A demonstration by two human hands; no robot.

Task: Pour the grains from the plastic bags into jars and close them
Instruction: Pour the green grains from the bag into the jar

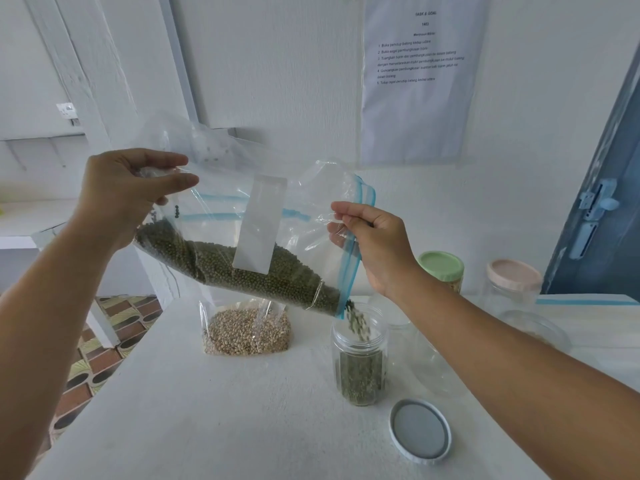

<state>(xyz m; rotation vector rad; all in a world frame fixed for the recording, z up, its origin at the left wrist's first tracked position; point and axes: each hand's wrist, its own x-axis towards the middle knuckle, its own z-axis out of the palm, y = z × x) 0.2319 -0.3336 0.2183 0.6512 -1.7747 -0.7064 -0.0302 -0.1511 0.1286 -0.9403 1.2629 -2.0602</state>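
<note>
A clear zip bag [242,265] of small green beans hangs tilted above the white table [207,410]. My left hand [124,195] pinches its raised bottom corner. My right hand [377,247] grips the blue zip edge at the lower, open end. Green beans stream from that corner into an open clear jar [359,362], which is roughly half full. Its white lid [419,432] lies upside down on the table in front of the jar. A second bag [246,330] of pale beige grains lies flat behind the tilted bag.
At the back right stand a jar with a green lid [441,268] and a jar with a pink lid [514,276]. Empty clear containers [533,327] sit near them. The table's left edge drops to a patterned floor [104,341].
</note>
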